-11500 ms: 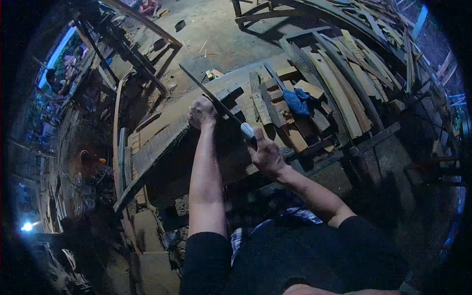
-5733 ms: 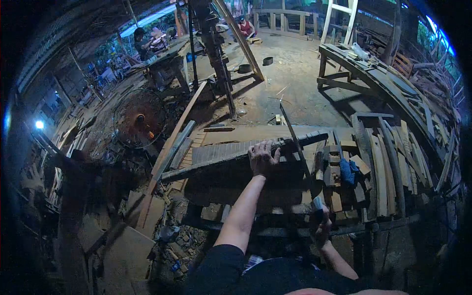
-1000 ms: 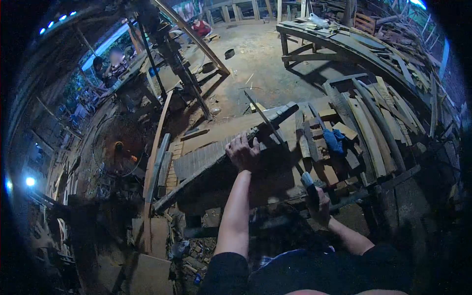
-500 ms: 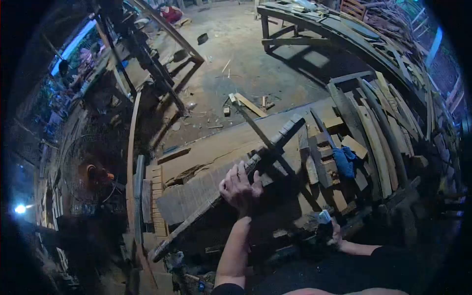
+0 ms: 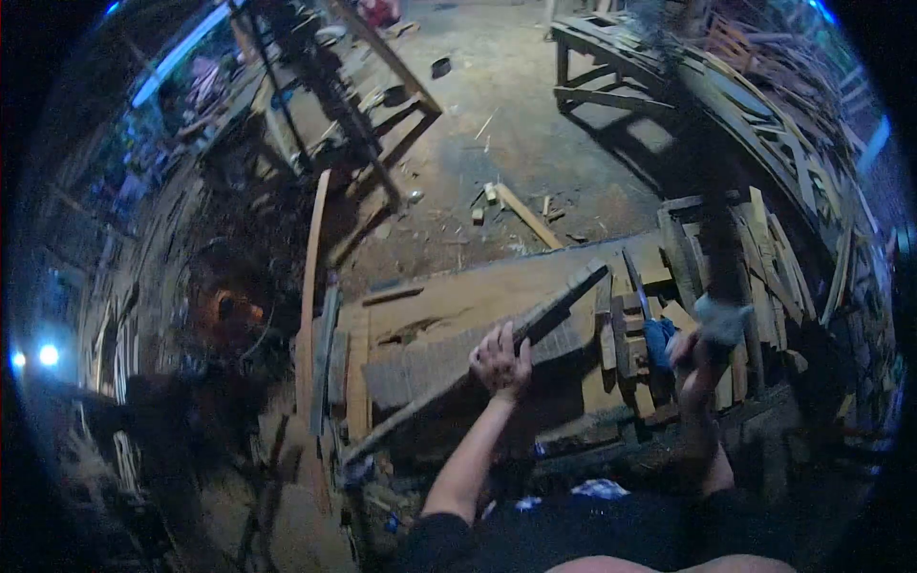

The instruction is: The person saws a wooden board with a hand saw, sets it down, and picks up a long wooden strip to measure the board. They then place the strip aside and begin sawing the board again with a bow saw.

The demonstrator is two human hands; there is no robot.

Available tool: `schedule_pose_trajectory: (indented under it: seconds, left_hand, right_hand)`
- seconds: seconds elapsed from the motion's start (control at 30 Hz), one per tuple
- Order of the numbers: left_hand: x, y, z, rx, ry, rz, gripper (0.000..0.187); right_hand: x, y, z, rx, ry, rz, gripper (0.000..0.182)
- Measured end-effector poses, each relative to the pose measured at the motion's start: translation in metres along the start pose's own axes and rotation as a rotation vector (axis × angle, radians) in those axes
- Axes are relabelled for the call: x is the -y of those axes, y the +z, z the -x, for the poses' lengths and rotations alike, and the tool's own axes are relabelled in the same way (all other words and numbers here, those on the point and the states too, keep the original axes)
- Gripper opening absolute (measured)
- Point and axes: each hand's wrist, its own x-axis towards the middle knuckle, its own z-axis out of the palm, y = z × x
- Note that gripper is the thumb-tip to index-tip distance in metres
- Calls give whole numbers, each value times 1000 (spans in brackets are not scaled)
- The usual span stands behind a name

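A long narrow strip of wood (image 5: 568, 291) lies slantwise over a wide plank (image 5: 449, 296) with a ragged split in it. My left hand (image 5: 501, 363) rests on the strip near its middle, fingers spread and stretched out. Held up at the right, a handsaw (image 5: 716, 229) has a pale handle and a dark blade smeared by motion. My right hand (image 5: 695, 368) is closed at that handle, and the blade points up and away. A row of thin cut lines (image 5: 420, 368) marks the board beside the strip.
A blue cloth (image 5: 659, 342) lies among wood pieces at the right. More boards (image 5: 774, 258) are stacked beyond it. Behind stands a long workbench (image 5: 611, 95) heaped with timber. Offcuts (image 5: 492, 196) lie on the floor. An upright slat (image 5: 313, 258) stands at the left.
My right hand has lifted the handsaw off the wood strip, swinging it up to the right. My left hand stays on the strip. The camera view has shifted, so the scene sits further right.
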Motion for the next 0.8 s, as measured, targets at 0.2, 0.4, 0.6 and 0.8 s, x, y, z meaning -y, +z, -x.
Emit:
schedule_pose_trajectory:
  seconds: [0.2,0.4,0.6,0.8]
  left_hand:
    - [-8,7,-28,290,-90,73,37]
    - [11,-32,-25,266,75,124,46]
    - [35,-25,24,129,123,-158,63]
    - [36,-23,17,207,82,145,64]
  right_hand:
    - [93,69,-99,148,-453,-312,32]
    - [-59,-96,-31,182,227,145,31]
    - [-53,-58,32,222,108,409,30]
    - [-76,-103,109,205,29,605,30]
